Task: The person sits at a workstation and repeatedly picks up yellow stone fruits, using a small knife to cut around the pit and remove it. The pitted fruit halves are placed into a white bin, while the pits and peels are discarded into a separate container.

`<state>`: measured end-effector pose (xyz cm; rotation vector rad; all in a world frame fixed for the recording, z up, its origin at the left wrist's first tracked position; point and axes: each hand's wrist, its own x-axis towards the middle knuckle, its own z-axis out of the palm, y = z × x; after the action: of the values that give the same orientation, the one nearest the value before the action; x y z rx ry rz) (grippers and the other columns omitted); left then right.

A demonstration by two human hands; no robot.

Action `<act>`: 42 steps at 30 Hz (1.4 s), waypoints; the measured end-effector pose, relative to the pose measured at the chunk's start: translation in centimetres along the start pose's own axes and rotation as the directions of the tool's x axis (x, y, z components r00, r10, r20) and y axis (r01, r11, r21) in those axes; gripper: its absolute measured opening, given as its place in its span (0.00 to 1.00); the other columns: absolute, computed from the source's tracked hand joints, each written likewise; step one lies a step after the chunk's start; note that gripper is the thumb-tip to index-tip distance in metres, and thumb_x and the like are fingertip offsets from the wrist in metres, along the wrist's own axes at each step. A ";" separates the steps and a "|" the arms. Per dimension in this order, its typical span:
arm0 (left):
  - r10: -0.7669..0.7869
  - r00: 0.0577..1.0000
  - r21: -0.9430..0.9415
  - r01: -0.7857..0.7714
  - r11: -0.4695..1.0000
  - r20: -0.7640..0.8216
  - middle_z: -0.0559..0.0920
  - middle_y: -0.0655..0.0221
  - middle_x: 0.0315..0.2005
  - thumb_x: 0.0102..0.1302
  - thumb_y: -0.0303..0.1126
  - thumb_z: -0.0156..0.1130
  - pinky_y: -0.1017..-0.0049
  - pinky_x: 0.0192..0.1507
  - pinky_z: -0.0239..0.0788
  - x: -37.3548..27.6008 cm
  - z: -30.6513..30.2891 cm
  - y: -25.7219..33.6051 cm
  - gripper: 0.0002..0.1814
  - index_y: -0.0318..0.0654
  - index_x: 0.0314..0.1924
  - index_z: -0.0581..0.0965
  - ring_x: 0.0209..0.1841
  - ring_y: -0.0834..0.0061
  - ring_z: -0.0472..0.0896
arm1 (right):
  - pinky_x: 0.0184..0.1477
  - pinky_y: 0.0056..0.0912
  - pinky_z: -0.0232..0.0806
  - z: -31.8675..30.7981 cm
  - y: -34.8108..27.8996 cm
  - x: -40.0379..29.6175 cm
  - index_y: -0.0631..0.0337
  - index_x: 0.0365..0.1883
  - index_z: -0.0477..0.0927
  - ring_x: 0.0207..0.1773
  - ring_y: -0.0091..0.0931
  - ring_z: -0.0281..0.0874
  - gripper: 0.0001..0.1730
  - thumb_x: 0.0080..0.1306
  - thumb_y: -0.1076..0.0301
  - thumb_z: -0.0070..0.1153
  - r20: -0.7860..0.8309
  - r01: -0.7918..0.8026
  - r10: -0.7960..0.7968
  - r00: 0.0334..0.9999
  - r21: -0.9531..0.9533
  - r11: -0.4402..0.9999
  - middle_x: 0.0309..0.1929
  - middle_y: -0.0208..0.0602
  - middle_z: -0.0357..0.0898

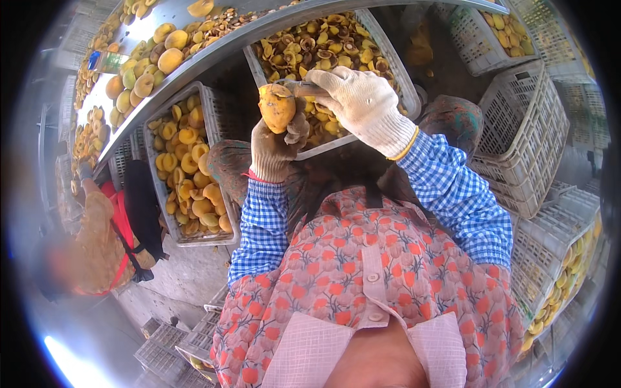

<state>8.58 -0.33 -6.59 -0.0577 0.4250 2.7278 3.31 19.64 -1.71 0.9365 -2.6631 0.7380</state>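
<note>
A whole yellow peach (277, 108) with dark blemishes is held up by my left hand (279, 140), which wears a knitted work glove. My right hand (359, 99), gloved too, grips the handle of a tool (305, 89), likely a knife or pitting tool. Its metal end meets the top of the peach; the exact shape of the tip is hard to tell. Below both hands stands a plastic crate (388, 53) of peach scraps and cut pieces. A second crate (206, 116), holding peach halves, is to the left.
A metal work table (194, 65) with whole peaches (171, 60) and pit pieces runs across the upper left. An empty-looking plastic crate (524, 131) leans at the right, near filled crates (548, 252). A co-worker (99, 233) is at the far left.
</note>
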 end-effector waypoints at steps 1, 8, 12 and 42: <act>0.030 0.999 0.044 -0.028 0.999 -0.046 0.78 0.59 0.40 0.73 0.35 0.44 0.81 0.22 0.61 -0.1 -0.4 0.0 0.22 0.26 0.58 0.69 0.23 0.77 0.69 | 0.34 0.42 0.76 0.0 0.0 0.1 0.44 0.55 0.73 0.38 0.37 0.84 0.16 0.70 0.55 0.53 0.031 -0.028 0.029 0.999 -0.041 0.999 0.40 0.34 0.80; 0.211 0.976 0.299 -0.187 0.936 -0.051 0.76 0.64 0.26 0.73 0.43 0.46 0.81 0.21 0.58 -0.3 0.8 -0.7 0.27 0.23 0.56 0.72 0.21 0.79 0.68 | 0.38 0.44 0.75 -0.6 1.5 -0.2 0.47 0.52 0.74 0.41 0.39 0.84 0.15 0.71 0.56 0.52 0.098 -0.245 0.245 0.965 -0.011 0.969 0.41 0.38 0.81; 0.100 0.995 0.229 -0.098 0.968 0.004 0.72 0.68 0.21 0.73 0.45 0.43 0.80 0.20 0.54 -0.3 -0.3 -0.5 0.27 0.25 0.55 0.72 0.19 0.79 0.65 | 0.35 0.39 0.76 -1.2 0.4 -0.4 0.45 0.55 0.74 0.40 0.36 0.84 0.18 0.70 0.52 0.54 0.001 -0.055 0.056 0.998 0.212 0.976 0.41 0.35 0.81; -0.106 0.968 0.111 0.134 0.985 -0.229 0.78 0.60 0.31 0.77 0.43 0.39 0.84 0.17 0.59 -0.9 3.3 0.3 0.23 0.26 0.51 0.71 0.15 0.83 0.66 | 0.41 0.37 0.75 -3.6 0.3 0.2 0.37 0.55 0.76 0.41 0.31 0.82 0.17 0.68 0.53 0.56 0.053 0.203 -0.198 0.979 -0.110 0.973 0.39 0.27 0.79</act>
<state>9.35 0.02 -3.29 -0.3467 0.6347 2.5771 3.12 21.64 1.32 1.1792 -2.5636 0.5193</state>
